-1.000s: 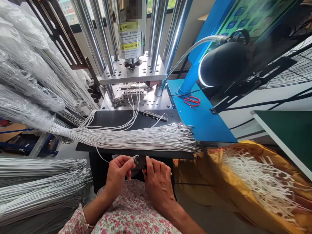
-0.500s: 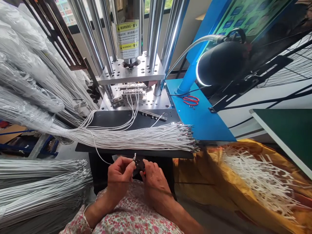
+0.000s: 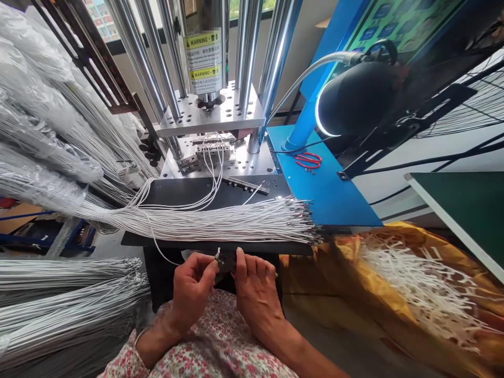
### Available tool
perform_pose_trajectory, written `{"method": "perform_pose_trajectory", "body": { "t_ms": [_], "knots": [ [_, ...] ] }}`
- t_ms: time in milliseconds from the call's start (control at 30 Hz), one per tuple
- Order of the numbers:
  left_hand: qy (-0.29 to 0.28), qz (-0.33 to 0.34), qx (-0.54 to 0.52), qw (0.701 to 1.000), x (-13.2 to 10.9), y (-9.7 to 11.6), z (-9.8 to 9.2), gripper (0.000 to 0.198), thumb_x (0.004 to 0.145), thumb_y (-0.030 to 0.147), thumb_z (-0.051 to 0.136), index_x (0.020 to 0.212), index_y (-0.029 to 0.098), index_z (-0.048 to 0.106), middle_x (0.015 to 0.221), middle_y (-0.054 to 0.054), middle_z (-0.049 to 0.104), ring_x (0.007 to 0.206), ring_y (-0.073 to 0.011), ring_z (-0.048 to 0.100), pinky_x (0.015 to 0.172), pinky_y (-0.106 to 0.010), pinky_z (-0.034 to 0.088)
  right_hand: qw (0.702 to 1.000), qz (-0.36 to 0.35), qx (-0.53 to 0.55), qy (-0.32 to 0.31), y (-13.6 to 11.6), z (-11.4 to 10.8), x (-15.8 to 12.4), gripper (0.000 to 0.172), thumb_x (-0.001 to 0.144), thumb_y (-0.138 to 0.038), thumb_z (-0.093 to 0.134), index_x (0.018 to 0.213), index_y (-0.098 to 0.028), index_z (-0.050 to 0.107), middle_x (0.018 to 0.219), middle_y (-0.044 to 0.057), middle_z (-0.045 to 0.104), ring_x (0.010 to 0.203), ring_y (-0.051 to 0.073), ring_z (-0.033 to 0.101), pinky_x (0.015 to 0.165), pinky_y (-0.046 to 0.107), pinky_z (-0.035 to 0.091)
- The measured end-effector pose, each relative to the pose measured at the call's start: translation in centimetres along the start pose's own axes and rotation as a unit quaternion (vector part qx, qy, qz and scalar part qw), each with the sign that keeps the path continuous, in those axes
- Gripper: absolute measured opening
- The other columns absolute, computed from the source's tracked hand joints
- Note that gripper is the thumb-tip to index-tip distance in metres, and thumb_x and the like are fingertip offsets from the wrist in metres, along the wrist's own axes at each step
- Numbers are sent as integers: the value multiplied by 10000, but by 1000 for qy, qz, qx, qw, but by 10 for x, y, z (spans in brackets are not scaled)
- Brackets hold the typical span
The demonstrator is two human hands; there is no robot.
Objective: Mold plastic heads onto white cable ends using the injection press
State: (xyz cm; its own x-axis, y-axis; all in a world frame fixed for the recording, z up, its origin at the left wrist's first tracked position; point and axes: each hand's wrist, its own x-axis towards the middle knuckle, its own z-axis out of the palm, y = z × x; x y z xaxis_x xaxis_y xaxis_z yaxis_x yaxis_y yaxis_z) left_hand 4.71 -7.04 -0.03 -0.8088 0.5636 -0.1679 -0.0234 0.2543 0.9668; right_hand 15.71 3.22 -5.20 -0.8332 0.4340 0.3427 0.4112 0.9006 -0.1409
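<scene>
Daylight from window point(image 3: 103, 22); glare on posts point(image 3: 274, 68); edges stretched.

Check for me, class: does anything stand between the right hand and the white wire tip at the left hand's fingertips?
Yes: a dark object, too unclear to name, sits between the right hand and the white wire tip. The left hand pinches that tip directly.
</scene>
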Motion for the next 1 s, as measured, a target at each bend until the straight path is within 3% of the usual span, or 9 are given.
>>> {"method": "perform_pose_trajectory", "body": {
  "t_ms": [167,367,667,833,1000],
  "knots": [
    [5,30,30,999,-1,-3,-1,189,859,360,663,835,174,683,622,8,621,450,-104,544,442,-203,448,999,13,19,-35,-4,5,-5,588,821,-2,478,1392,-56,348,1091,167,590,997,323,488,855,509,421],
    [9,22,15,1000,-1,-4,-1,202,852,371,671,848,170,693,639,1,642,443,-106,545,438,-209,452,995,37,62,-72,-9,8,-11,526,832,-10,453,1344,-122,412,1090,134,606,1006,300,518,866,483,441],
    [12,44,40,998,0,-3,-4,152,827,332,693,803,182,700,611,4,625,469,-117,549,471,-212,450,999,6,-15,-42,-4,2,-4,621,784,60,446,1387,-63,357,1043,158,610,959,319,518,853,517,421],
    [16,41,42,998,0,-4,-6,149,827,329,689,785,186,690,592,13,608,460,-114,546,468,-209,441,992,22,74,-100,-6,6,-8,499,821,4,472,1304,-118,438,1056,130,619,928,282,545,803,444,443],
    [15,10,7,1000,0,-4,-6,203,839,370,681,807,170,674,612,12,621,433,-102,545,436,-206,445,964,41,206,-166,-8,6,-8,341,886,-34,431,1200,-152,491,993,81,617,855,223,557,733,347,457]
  ]
}}
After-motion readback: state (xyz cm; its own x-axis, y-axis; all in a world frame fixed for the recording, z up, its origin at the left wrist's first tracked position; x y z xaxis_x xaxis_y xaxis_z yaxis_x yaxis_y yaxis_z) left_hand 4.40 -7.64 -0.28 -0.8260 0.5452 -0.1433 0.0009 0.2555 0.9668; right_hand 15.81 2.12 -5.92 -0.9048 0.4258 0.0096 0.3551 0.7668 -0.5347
